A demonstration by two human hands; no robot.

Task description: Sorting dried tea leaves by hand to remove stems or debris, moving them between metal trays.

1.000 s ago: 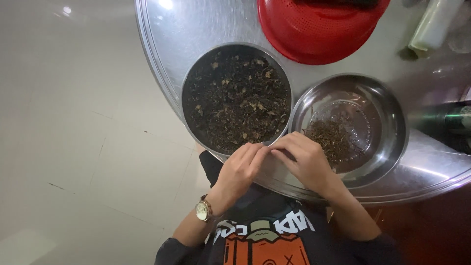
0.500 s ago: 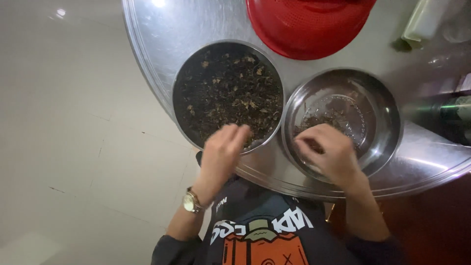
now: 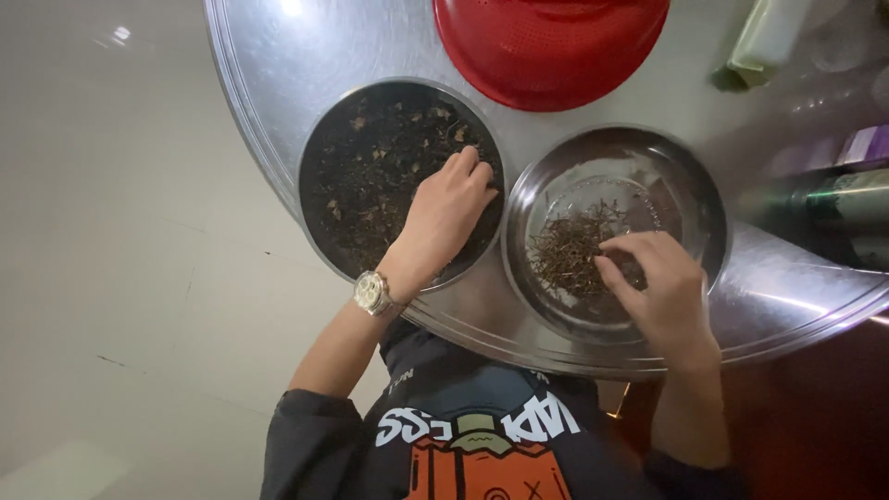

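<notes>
Spanning most of the upper view, a large round shiny metal tray (image 3: 278, 102) bears everything the person is busy with. At its far edge sits a red round plastic colander (image 3: 556, 46), only partly in frame and well apart from both hands. Nearer the person, on the left, stands a round metal pan filled with dark dried plant matter (image 3: 361, 176), flecked with paler scraps. Just beside it on the right is a round shiny steel bowl (image 3: 690, 185), its rim nearly touching the pan's; a small heap of thin brown dried strands (image 3: 569, 255) lies on its bottom toward the near left.

The left hand (image 3: 449, 213) lies palm-down inside the pan at its right side, fingers curled together into the dark material; whether they pinch any piece cannot be told, since the fingertips are hidden. The right hand (image 3: 657, 282) reaches over the near rim of the steel bowl, fingertips drawn together just above the strands at the heap's right edge; whether anything is caught between them is too small to tell.

A dark green bottle lying on its side (image 3: 833, 199) shows blurred at the right edge. On the left wrist sits a silver wristwatch with a pale dial (image 3: 372, 293).
</notes>
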